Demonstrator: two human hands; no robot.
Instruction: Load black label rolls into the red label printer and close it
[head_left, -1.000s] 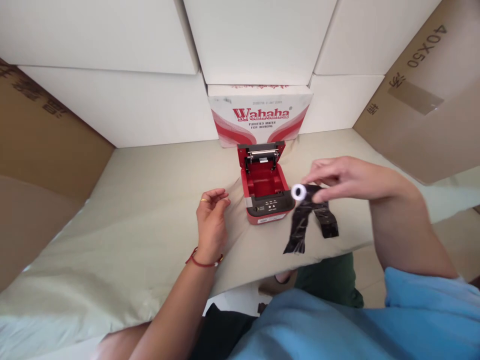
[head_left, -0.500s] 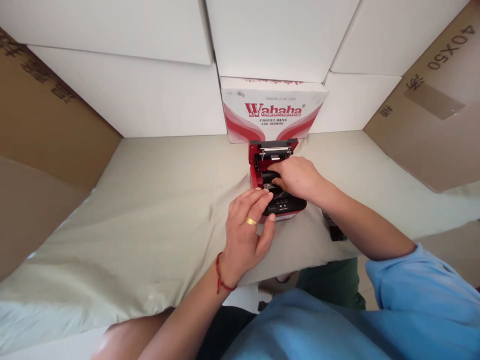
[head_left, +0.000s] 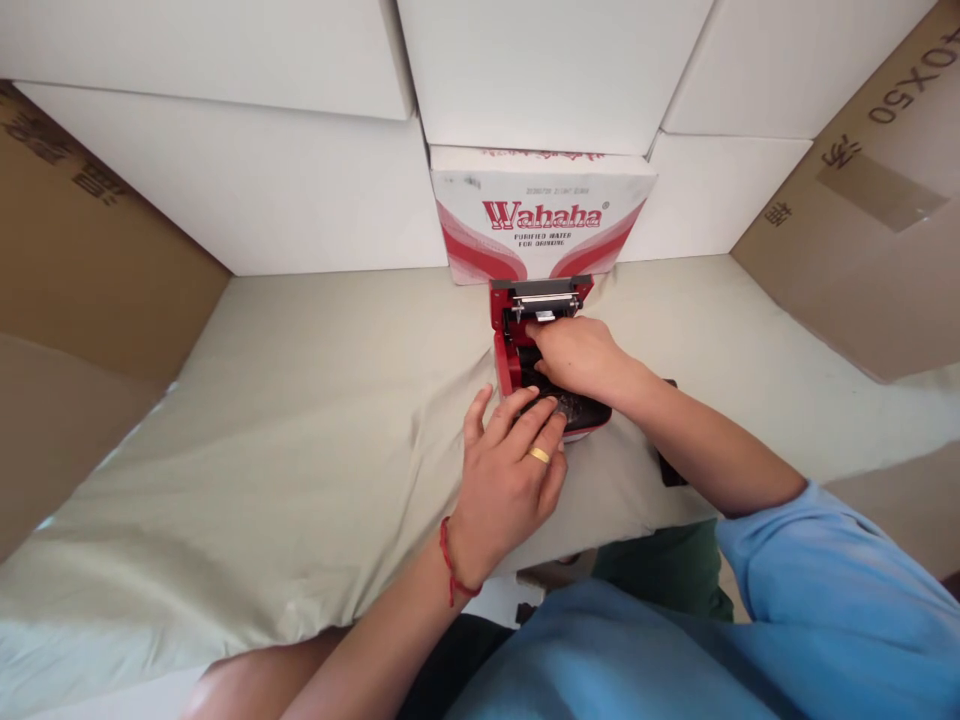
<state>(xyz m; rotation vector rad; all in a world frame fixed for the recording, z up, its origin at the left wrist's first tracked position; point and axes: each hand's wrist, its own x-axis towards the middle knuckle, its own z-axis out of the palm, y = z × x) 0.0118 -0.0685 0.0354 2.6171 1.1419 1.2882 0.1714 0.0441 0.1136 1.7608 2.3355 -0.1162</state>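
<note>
A small red and black printer (head_left: 505, 362) stands on the cloth with its lid (head_left: 541, 290) raised, showing a roller and metal bar inside. My right hand (head_left: 581, 352) reaches into the compartment from the right, fingers curled; whatever they hold is hidden. Beside those fingertips shows part of a dark roll-like piece (head_left: 529, 358). My left hand (head_left: 514, 475), with a gold ring and red wrist cord, lies with fingers spread on the printer's front. Shiny clear film (head_left: 571, 404) seems to lie by its fingertips.
Behind the printer stands a Wahaha water carton (head_left: 544, 215) against stacked white boxes (head_left: 337, 190). Brown cartons flank the table at left (head_left: 97, 230) and right (head_left: 862, 270). A pale cloth (head_left: 322, 400) covers the table. A black object (head_left: 671, 470) sits partly behind my right forearm.
My left hand has shifted right and its fingers have spread across the printer's front, covering the printed panel. My right hand has moved slightly left inside the compartment; the dark roll shows less.
</note>
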